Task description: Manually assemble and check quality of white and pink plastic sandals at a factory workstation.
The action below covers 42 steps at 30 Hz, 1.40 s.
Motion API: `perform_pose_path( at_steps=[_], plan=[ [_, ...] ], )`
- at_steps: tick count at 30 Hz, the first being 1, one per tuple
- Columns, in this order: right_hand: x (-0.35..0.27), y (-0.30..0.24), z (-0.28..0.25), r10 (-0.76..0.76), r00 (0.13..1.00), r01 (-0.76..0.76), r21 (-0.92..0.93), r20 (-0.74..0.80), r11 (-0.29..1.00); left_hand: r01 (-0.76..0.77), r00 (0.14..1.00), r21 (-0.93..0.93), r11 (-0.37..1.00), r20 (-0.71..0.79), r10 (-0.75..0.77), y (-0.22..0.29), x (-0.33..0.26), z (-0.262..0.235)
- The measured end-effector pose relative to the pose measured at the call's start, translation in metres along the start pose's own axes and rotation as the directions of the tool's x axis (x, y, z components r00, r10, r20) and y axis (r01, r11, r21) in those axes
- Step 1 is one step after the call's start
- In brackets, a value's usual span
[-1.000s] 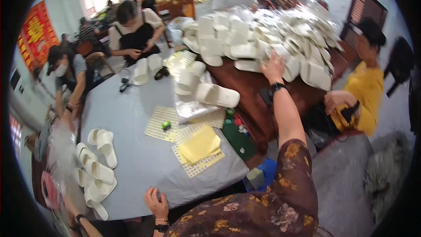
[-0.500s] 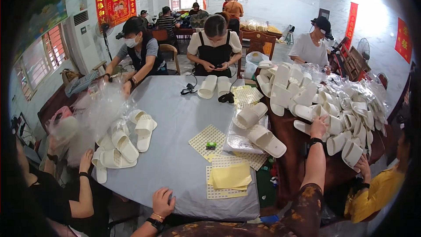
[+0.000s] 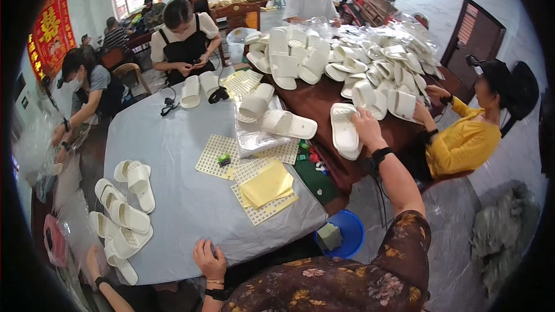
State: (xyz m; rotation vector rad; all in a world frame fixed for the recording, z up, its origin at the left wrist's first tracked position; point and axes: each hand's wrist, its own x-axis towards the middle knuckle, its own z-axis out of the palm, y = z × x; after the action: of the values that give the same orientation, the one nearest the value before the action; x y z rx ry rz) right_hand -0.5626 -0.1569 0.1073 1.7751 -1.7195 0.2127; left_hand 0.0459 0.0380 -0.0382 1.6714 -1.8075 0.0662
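A: Where the dark wooden table (image 3: 324, 110) meets the grey-covered one, a white slipper (image 3: 343, 129) lies sole up near the edge, and the right hand (image 3: 365, 127) is on it.

B: Gripping it?

A: The fingers curl over the slipper's far side, thumb towards the wearer; it looks like a loose grasp, with the slipper resting on the wood. A black watch sits on that wrist.

B: And the left hand (image 3: 209, 260)?

A: Low down, fingers bent over the near rim of the grey tablecloth (image 3: 173, 156), holding nothing else.

B: What lies around the slipper?

A: Just to its left, another white pair (image 3: 288, 123) rests on clear plastic bags (image 3: 254, 138). Beyond it a big heap of white slippers (image 3: 347, 58) covers the wooden table. Nearer the wearer are yellow sheets (image 3: 267, 185) on white perforated mats (image 3: 219, 156), and a blue bucket (image 3: 341, 234) on the floor below the corner.

B: Anyone else?

A: A person in yellow (image 3: 462, 138) sits at the right, hands at the heap. More slippers (image 3: 124, 208) are lined up at the cloth's left edge, and several people sit at the far side.
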Motion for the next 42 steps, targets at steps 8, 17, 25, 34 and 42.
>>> perform_pose_path(
  at_steps=[8, 17, 25, 34, 42],
  plan=[
    [-0.037, -0.018, -0.042, 0.083, 0.996, -0.079, 0.102, -0.039, 0.992, -0.052, 0.997, -0.036, 0.998, -0.057, 0.050, -0.004, -0.008, 0.000],
    [-0.042, -0.036, -0.059, 0.334, 0.922, -0.377, 0.642, 0.195, 0.668, -0.034, 0.998, -0.049, 0.998, -0.054, 0.031, -0.003, -0.008, -0.001],
    [-0.037, -0.059, -0.031, 0.440, 0.830, -0.558, 0.504, 0.343, 0.660, -0.035, 0.998, -0.070, 0.997, -0.057, 0.031, -0.003, -0.005, 0.001],
    [0.025, 0.018, -0.044, 0.442, 0.535, -0.338, 0.662, 0.720, -0.669, -0.032, 0.999, -0.144, 0.989, -0.015, 0.030, -0.014, -0.007, 0.000],
    [0.061, 0.047, -0.168, 0.446, 0.787, -0.040, 0.757, 0.426, -0.652, 0.047, 0.988, -0.313, 0.949, 0.156, 0.003, -0.027, 0.007, -0.013]
  ],
)
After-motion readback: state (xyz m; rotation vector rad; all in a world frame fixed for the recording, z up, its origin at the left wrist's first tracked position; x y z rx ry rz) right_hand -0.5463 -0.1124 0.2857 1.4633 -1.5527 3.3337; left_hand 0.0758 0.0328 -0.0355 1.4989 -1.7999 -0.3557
